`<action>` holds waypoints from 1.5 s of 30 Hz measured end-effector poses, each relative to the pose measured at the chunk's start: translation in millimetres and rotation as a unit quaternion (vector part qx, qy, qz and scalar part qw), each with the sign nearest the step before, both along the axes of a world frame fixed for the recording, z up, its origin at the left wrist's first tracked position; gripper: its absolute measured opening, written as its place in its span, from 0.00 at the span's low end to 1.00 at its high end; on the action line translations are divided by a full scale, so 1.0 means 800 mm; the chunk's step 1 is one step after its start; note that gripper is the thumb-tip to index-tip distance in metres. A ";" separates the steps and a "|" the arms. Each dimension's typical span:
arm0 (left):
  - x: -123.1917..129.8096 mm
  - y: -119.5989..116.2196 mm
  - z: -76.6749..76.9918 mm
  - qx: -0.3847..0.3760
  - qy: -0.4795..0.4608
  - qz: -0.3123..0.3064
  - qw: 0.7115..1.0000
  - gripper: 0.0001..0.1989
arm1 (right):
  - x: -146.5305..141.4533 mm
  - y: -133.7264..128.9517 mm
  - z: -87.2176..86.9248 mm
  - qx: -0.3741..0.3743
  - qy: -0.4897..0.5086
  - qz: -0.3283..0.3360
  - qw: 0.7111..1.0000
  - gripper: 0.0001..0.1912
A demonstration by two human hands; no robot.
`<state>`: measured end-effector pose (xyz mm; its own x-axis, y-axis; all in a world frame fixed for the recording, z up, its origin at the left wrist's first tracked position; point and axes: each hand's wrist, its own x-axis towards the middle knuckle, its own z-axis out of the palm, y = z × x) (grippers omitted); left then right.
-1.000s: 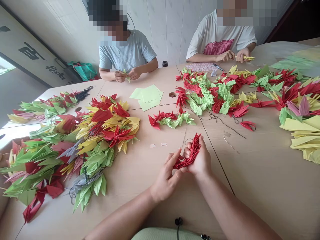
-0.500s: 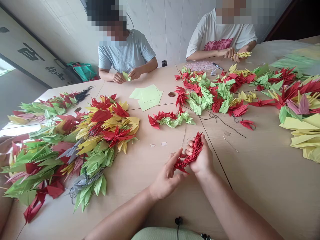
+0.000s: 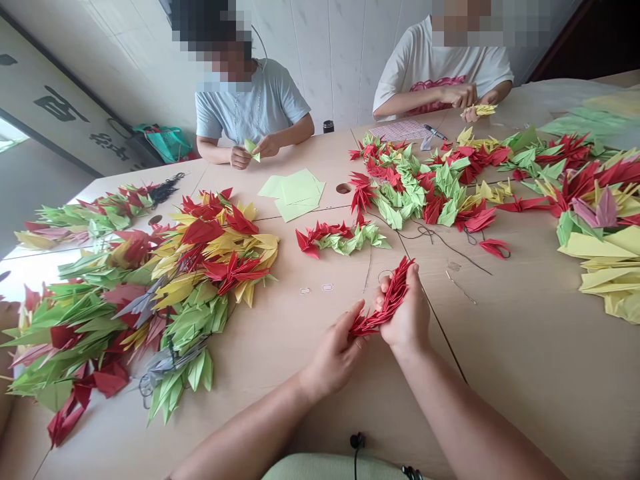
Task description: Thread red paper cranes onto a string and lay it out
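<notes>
A tight bundle of red folded-paper cranes [image 3: 394, 293], packed side by side in a row, is held above the table in front of me. My right hand [image 3: 411, 319] is closed round its upper right part, fingers curled behind it. The lower left end sits between the thumb and fingers of my left hand [image 3: 336, 353]. Dark thread loops show just behind the bundle. Beyond it lies a short string of red and green paper cranes [image 3: 345, 238]. To the right a thin needle-like piece [image 3: 461, 288] rests on the tabletop.
Heaps of coloured paper cranes [image 3: 200, 273] cover the left side; more strung cranes [image 3: 425, 177] lie at the back right. Green paper squares [image 3: 295, 193] are near the middle. Across the table [image 3: 525, 373], one person folds green paper and another handles yellow folded pieces.
My left thumb and fingers have closed on the lower end of the red bundle. The bundle has risen slightly to the right. The co-worker at right has raised one hand off the yellow pieces.
</notes>
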<state>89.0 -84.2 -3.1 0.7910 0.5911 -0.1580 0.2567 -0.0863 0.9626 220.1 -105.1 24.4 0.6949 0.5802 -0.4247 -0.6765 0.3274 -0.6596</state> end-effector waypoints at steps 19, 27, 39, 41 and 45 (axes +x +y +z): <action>0.001 0.010 0.011 -0.218 -0.056 -0.073 0.972 0.27 | -0.004 -0.001 0.004 0.012 -0.034 0.036 0.999 0.22; 0.000 0.010 0.014 -0.261 -0.077 -0.070 0.960 0.29 | -0.003 -0.001 0.006 0.008 -0.025 0.033 0.999 0.22; 0.005 0.003 0.013 -0.358 -0.075 0.034 0.930 0.28 | -0.018 -0.002 0.005 0.010 -0.052 0.036 0.998 0.24; 0.006 0.004 0.013 -0.360 -0.072 0.046 0.929 0.28 | -0.018 -0.002 0.005 0.011 -0.057 0.035 0.998 0.24; 0.006 0.003 0.009 -0.345 -0.060 0.067 0.934 0.27 | -0.015 -0.003 0.007 0.020 -0.037 0.036 0.998 0.24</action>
<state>93.9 -81.6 3.8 0.7538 0.4764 -0.4526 0.1064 0.5913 0.7994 207.9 -107.2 29.9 0.6800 0.6446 -0.3494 -0.6489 0.3072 -0.6961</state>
